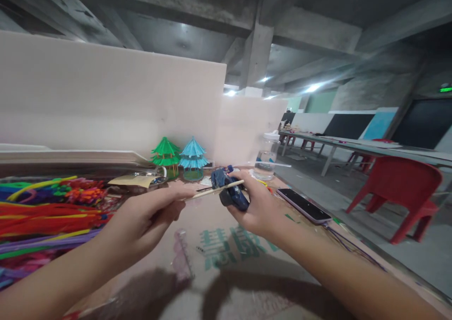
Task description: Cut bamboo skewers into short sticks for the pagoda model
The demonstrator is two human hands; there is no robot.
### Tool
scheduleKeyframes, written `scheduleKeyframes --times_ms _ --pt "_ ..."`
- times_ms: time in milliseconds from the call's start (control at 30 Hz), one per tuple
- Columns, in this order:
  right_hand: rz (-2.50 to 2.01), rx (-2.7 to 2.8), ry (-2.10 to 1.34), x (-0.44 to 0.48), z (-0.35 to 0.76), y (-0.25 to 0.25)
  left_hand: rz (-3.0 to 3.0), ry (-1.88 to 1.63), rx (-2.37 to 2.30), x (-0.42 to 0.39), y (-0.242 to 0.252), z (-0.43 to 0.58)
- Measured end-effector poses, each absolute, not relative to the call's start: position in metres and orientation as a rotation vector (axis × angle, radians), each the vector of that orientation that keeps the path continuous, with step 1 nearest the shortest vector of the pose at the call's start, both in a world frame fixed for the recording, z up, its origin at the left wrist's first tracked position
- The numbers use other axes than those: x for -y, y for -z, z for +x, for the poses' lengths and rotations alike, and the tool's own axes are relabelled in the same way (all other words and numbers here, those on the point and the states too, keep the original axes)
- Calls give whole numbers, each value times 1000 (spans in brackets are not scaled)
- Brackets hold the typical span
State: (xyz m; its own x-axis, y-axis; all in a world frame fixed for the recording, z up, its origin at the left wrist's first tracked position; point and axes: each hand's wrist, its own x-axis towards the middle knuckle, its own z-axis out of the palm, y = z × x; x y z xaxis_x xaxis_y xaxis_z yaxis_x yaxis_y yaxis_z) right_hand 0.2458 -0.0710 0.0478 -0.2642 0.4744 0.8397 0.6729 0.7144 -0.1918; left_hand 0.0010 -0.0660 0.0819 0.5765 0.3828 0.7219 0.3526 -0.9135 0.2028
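Observation:
My left hand (155, 216) pinches one end of a thin pale wooden stick (203, 194), its thumb and forefinger pressed together. The stick slants up to the right. Its far end reaches across a chunky dark blue hand tool (235, 195) whose exact kind I cannot make out. Wrapped round this tool is my right hand (259, 202), held above the table. Whether the stick touches the tool or only passes in front of it, I cannot tell. Beyond the hands stand a small green pagoda model (165, 153) and a light blue one (193, 157).
Bundles of coloured pipe cleaners (45, 216) fill the left side. A clear ruler (181, 256) lies on the printed tabletop. At right are a phone (303, 205) and a cable. A clear jar (265, 157) stands behind, before a pale board (106, 94). Red chairs (399, 188) stand farther right.

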Motion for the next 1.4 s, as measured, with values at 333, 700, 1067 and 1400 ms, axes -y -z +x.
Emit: scheduleKeyframes --times_ms 333,700,1067,1400 --pt "-913 1888 169 72 242 -48 2811 -1288 -612 65 -81 0" --pt "-961 1859 15 72 243 -50 2777 -1309 -723 65 -79 -1" --pt "-1005 1886 -27 76 239 -53 2739 -1250 -736 65 -79 0" --pt "-952 1881 -82 75 235 -49 2800 -1300 -673 65 -77 0"
